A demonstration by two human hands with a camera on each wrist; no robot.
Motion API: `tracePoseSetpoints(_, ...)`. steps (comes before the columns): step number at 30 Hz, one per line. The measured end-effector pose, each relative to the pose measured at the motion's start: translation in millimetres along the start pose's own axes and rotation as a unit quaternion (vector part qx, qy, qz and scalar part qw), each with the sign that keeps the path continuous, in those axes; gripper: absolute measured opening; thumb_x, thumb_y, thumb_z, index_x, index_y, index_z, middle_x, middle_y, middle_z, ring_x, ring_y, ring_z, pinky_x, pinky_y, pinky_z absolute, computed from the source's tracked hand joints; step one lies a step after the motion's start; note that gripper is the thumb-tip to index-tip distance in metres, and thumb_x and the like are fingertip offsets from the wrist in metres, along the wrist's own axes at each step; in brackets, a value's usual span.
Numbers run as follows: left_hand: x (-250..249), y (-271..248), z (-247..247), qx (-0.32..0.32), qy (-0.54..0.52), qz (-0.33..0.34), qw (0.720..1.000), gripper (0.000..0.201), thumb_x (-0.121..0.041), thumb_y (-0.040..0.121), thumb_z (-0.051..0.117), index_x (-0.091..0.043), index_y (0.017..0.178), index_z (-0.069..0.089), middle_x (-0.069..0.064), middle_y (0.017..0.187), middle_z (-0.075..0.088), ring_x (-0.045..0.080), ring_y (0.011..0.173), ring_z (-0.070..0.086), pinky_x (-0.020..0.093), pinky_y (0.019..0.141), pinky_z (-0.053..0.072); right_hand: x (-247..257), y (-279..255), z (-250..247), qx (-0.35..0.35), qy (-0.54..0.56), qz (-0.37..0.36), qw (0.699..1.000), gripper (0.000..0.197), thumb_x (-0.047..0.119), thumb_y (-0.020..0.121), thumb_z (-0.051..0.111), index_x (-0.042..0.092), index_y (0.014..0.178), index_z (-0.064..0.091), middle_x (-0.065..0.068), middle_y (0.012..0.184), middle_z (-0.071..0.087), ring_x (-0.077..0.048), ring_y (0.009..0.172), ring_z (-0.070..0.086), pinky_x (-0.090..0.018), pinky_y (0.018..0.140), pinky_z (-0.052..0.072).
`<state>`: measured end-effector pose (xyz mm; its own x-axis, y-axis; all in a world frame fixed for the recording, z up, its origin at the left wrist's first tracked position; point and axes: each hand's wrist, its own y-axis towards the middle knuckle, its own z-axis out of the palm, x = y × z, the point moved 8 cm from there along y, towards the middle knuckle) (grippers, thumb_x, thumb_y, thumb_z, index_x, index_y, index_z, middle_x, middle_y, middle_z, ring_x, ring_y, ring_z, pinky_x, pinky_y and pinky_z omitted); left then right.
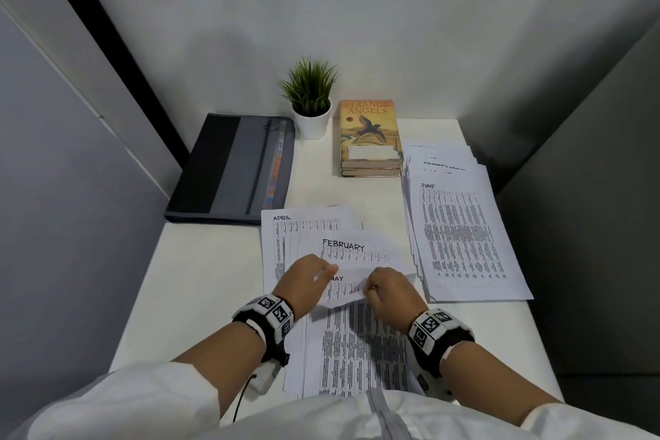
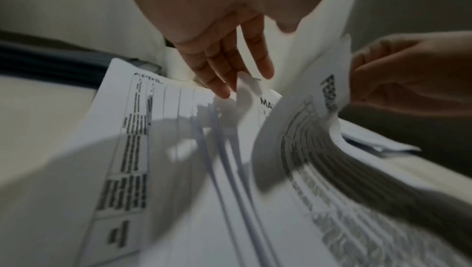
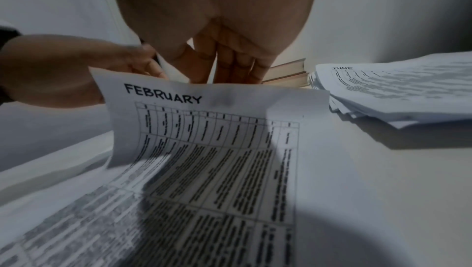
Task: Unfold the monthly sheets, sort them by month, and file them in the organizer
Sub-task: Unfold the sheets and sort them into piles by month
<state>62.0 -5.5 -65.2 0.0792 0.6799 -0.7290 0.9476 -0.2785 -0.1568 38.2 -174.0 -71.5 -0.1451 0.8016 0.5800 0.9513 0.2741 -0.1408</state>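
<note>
The FEBRUARY sheet [image 1: 353, 250] [image 3: 204, 140] lies at the front middle of the white table, with its top part lifted and curling. My left hand [image 1: 307, 279] [image 3: 76, 73] pinches its upper left corner. My right hand [image 1: 389, 289] [image 2: 408, 69] grips the top edge on the right, fingers [image 3: 230, 65] behind the paper. Under it lie a MAY sheet [image 1: 339, 287] [image 2: 265, 103] and an APRIL sheet [image 1: 282, 236] [image 2: 132, 130]. The dark grey organizer [image 1: 228, 168] lies closed at the back left.
A fanned stack of sheets with JUNE on top [image 1: 460, 236] [image 3: 395, 89] lies at the right. Two stacked books [image 1: 369, 139] and a small potted plant [image 1: 310, 107] stand at the back. Grey walls close in on three sides. Bare table [image 1: 200, 279] shows left of the sheets.
</note>
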Motion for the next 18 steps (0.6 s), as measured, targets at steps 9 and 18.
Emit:
tracePoseSetpoints(9,17.6,10.9,4.3,0.002,-0.135,-0.099,0.986,0.019,-0.008,0.081,0.073,-0.025,0.073,0.071,-0.009,0.068,0.062,0.002,0.06,0.05,0.01,0.06,0.045,-5.0,14.6,1.5,0.012,0.042,0.068,0.997,0.034,0.022,0.09,0.053,0.027,0.124,0.054,0.007,0.096,0.047,-0.01,0.079,0.052,-0.023,0.068,0.042)
tracePoseSetpoints(18,12.7,16.6,-4.4,-0.024,-0.101,-0.071,0.992,0.009,-0.019,0.09,0.063,-0.024,0.095,0.068,-0.009,0.093,0.065,-0.002,0.085,0.059,0.012,0.076,0.047,5.0,21.4,7.8,0.027,-0.036,0.022,0.999,0.009,0.021,0.08,0.06,0.025,0.077,0.053,0.009,0.086,0.054,-0.014,0.083,0.048,-0.027,0.07,0.039)
